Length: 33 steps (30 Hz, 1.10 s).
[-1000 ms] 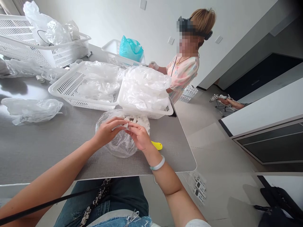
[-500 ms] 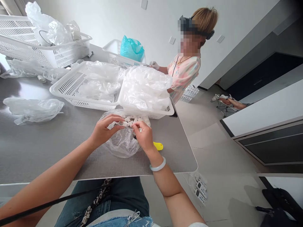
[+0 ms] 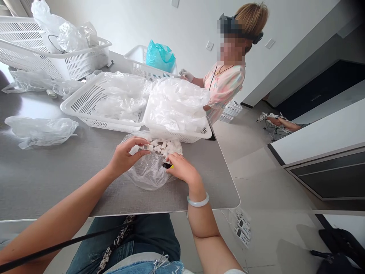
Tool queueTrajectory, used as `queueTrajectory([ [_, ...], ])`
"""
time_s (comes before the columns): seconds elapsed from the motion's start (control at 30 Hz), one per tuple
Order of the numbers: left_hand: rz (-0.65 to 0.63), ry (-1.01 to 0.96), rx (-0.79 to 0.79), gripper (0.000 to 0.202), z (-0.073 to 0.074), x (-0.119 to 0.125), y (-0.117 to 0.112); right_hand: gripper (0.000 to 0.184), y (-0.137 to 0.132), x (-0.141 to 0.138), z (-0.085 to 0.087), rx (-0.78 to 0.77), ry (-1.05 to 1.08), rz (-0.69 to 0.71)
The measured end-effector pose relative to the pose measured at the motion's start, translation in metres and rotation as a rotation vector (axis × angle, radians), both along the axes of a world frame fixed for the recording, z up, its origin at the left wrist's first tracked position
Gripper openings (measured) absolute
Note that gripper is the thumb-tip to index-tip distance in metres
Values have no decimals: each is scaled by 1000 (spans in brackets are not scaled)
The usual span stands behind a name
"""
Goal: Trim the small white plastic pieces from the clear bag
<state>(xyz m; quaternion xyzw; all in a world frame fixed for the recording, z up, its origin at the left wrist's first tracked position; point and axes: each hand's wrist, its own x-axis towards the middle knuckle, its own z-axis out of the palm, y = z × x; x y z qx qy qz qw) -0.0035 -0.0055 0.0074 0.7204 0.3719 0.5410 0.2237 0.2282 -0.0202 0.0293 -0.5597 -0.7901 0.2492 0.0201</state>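
Note:
My left hand [image 3: 124, 155] pinches a small white tube piece [image 3: 147, 147] above a clear plastic bag [image 3: 148, 171] that lies on the grey table [image 3: 71, 167]. Several more white tube pieces [image 3: 164, 145] sit at the bag's far side. My right hand [image 3: 182, 171] rests lower on the table beside the bag, its fingers closed over a yellow and black cutter [image 3: 168, 166], which is mostly hidden under the hand.
Two white baskets [image 3: 85, 102] [image 3: 182, 133] heaped with clear bags stand just beyond the bag. Two further baskets [image 3: 57, 57] [image 3: 137, 64] are at the back, one with a teal bag [image 3: 159, 57]. A loose bag [image 3: 40, 131] lies left. Another person [image 3: 225, 83] stands at the table's far right corner.
My right hand left the white piece, dropped to the table and closed over the yellow cutter. My left hand kept the white piece and barely moved.

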Motion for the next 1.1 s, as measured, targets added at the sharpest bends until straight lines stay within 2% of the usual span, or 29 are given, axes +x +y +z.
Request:
queueTrajectory([
  [0.17, 0, 23, 4, 22, 4, 0, -1, 16, 1, 1, -4, 54, -3, 48],
  [0.3, -8, 35, 22, 18, 5, 0, -1, 8, 3, 9, 1, 36, 64, 57],
  [0.4, -28, 25, 18, 17, 3, -1, -1, 14, 4, 16, 7, 34, 148, 37],
  [0.6, -86, -37, -86, 22, 2, 0, -1, 25, 4, 17, 12, 129, 270, -72],
  [0.8, -146, -136, -205, 28, 3, 4, -3, 30, -6, 7, 13, 197, 494, 42],
  [0.93, -157, -124, -258, 32, 1, 6, -4, 34, -12, -8, 8, 292, 443, 35],
  [1.1, -46, 5, -220, 33, -3, 5, -4, 33, -14, -25, 3, 343, 329, 27],
])
